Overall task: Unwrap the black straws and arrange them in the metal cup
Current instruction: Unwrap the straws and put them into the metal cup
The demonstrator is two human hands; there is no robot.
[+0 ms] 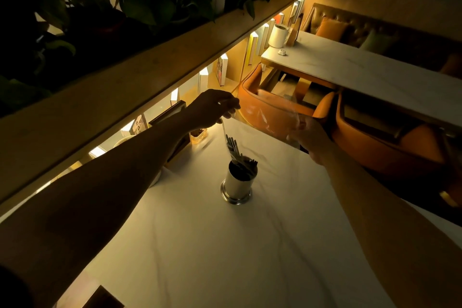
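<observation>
The metal cup (pixel 237 185) stands upright near the middle of the white table (pixel 225 257). Several black straws (pixel 233 147) lean out of it toward the far side. My left hand (pixel 212 109) hovers above and behind the cup, fingers pinched on a thin clear wrapper strip (pixel 224 130) that hangs down toward the straw tips. My right hand (pixel 310 140) is to the right of the cup, near the table's far edge, holding a crumpled piece of clear plastic wrapper (pixel 282 112). The dim light hides the fingertips.
A lit wooden shelf with books (pixel 252 50) runs along the left under a ledge of plants. A small glass jar (pixel 198 134) sits by the shelf. Orange chairs (pixel 272 107) and a second table (pixel 350 67) lie beyond the far edge.
</observation>
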